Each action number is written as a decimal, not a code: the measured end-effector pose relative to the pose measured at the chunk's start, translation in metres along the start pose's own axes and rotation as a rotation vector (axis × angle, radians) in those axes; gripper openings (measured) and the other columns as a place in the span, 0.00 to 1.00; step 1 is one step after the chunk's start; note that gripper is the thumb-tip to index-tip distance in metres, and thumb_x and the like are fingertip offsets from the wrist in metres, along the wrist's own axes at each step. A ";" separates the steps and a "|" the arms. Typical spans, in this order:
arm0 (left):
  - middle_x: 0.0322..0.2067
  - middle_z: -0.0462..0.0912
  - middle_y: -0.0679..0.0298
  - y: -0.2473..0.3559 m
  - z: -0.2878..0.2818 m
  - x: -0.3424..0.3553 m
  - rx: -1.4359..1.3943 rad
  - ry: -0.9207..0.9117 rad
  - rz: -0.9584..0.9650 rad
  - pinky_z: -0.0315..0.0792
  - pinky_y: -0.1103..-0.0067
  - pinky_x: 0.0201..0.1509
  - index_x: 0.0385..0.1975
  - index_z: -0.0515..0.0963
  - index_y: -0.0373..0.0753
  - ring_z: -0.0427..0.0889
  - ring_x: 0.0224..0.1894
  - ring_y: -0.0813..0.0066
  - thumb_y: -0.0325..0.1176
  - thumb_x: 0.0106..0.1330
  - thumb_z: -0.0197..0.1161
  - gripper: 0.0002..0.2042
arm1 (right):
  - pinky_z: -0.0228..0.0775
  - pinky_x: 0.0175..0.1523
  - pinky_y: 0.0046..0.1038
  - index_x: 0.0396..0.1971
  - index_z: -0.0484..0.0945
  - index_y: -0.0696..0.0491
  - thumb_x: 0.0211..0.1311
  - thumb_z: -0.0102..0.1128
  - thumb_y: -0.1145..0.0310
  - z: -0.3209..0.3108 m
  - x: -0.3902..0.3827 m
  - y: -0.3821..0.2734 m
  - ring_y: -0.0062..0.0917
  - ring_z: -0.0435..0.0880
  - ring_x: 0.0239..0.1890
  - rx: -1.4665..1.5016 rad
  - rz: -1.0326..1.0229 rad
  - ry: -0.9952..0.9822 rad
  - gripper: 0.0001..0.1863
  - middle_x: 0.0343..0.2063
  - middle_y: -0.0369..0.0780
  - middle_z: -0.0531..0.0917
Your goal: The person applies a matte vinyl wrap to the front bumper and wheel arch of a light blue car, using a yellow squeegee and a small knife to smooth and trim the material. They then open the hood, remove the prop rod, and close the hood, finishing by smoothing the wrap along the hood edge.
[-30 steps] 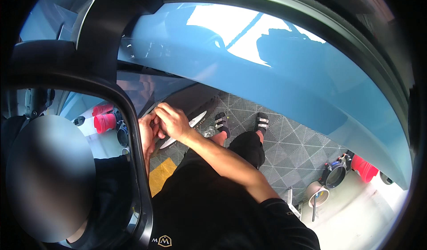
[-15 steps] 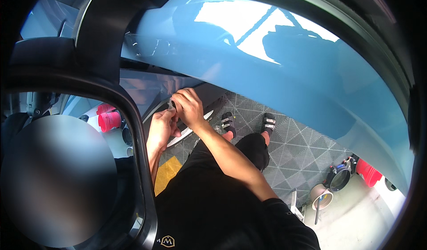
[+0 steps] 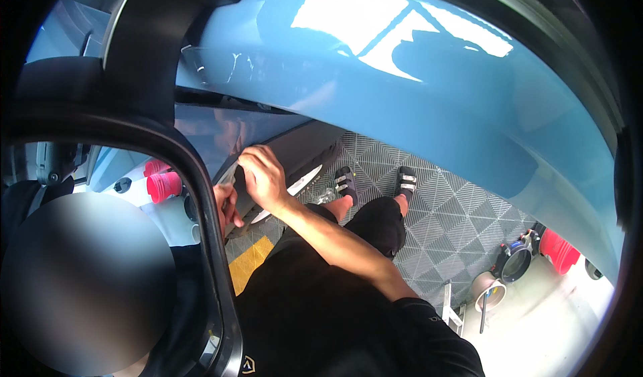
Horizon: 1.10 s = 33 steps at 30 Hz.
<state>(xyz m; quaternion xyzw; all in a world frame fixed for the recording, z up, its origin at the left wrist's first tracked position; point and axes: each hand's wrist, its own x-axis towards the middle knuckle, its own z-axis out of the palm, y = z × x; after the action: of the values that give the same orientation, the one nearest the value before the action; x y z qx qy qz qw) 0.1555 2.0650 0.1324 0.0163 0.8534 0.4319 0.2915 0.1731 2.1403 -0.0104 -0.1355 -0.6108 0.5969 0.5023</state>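
Observation:
A thin strip of clear film (image 3: 230, 174) stretches between my two hands, beside the lower edge of a shaded blue car body panel (image 3: 211, 130). My right hand (image 3: 263, 178) is closed, its fingertips pinching the strip's upper end. Lower and to the left, my left hand (image 3: 228, 205) is closed on the strip's other end. The black-framed side mirror (image 3: 194, 169) hides much of that hand and its forearm. Beneath my hands runs a dark lower trim (image 3: 295, 150) with part of a wheel rim (image 3: 305, 180) below it.
A glossy blue car panel (image 3: 375, 102) spans the upper view, close above my arms. My feet stand on grey floor tiles (image 3: 449, 223), with a yellow tile patch (image 3: 252, 263) to the left. At right are a red bucket (image 3: 558, 251), a beige bucket (image 3: 487, 293) and a step stool (image 3: 453, 310).
Both hands have moved left and slightly apart, with more of the clear strip showing between them. My left hand has gone partly behind the mirror.

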 end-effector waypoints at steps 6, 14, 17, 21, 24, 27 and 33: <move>0.08 0.60 0.68 -0.001 -0.015 -0.028 0.001 0.019 -0.025 0.67 0.78 0.16 0.19 0.71 0.37 0.65 0.08 0.75 0.40 0.70 0.53 0.18 | 0.78 0.45 0.37 0.33 0.79 0.60 0.48 0.62 0.89 0.005 -0.003 -0.023 0.42 0.83 0.41 0.086 0.027 -0.008 0.12 0.35 0.45 0.83; 0.08 0.62 0.65 0.000 -0.038 -0.064 0.011 0.139 -0.017 0.65 0.77 0.14 0.19 0.69 0.38 0.62 0.07 0.73 0.40 0.71 0.53 0.17 | 0.78 0.50 0.38 0.33 0.79 0.60 0.48 0.63 0.84 0.012 -0.005 -0.050 0.41 0.83 0.45 0.132 -0.099 -0.094 0.10 0.38 0.45 0.82; 0.11 0.65 0.64 -0.003 -0.045 -0.065 -0.014 0.101 -0.048 0.67 0.76 0.19 0.23 0.70 0.37 0.66 0.12 0.73 0.39 0.71 0.53 0.15 | 0.72 0.57 0.37 0.33 0.76 0.58 0.50 0.60 0.79 0.023 -0.009 -0.070 0.39 0.79 0.50 0.229 -0.178 -0.286 0.08 0.40 0.43 0.78; 0.16 0.69 0.62 -0.001 -0.049 -0.059 -0.083 0.052 -0.037 0.69 0.76 0.26 0.28 0.72 0.35 0.70 0.18 0.73 0.38 0.72 0.54 0.13 | 0.71 0.56 0.37 0.32 0.76 0.57 0.52 0.59 0.77 0.026 -0.007 -0.064 0.38 0.77 0.50 0.284 -0.170 -0.318 0.06 0.40 0.42 0.77; 0.20 0.72 0.61 0.003 -0.049 -0.053 -0.171 0.009 -0.032 0.71 0.75 0.31 0.32 0.74 0.34 0.73 0.23 0.72 0.37 0.72 0.54 0.12 | 0.70 0.57 0.37 0.34 0.78 0.57 0.54 0.58 0.75 0.015 -0.007 -0.058 0.37 0.78 0.50 0.186 -0.256 -0.341 0.08 0.41 0.42 0.79; 0.24 0.75 0.60 0.002 -0.058 -0.047 -0.342 -0.057 -0.025 0.73 0.75 0.36 0.36 0.75 0.32 0.76 0.27 0.72 0.37 0.73 0.55 0.12 | 0.70 0.55 0.36 0.35 0.79 0.58 0.54 0.58 0.75 -0.001 -0.001 -0.061 0.35 0.79 0.49 0.207 -0.260 -0.373 0.07 0.40 0.42 0.80; 0.31 0.81 0.58 -0.029 -0.039 -0.018 -1.019 -0.293 -0.090 0.78 0.73 0.46 0.43 0.78 0.30 0.82 0.37 0.72 0.35 0.74 0.56 0.13 | 0.73 0.47 0.30 0.36 0.80 0.59 0.57 0.59 0.77 -0.029 0.034 -0.107 0.29 0.80 0.43 0.025 -0.288 -0.758 0.07 0.39 0.40 0.81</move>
<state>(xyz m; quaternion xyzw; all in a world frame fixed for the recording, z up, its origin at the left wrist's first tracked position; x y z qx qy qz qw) 0.1571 2.0128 0.1372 -0.1040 0.4857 0.7719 0.3969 0.2267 2.1568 0.0910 0.1873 -0.7582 0.5355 0.3215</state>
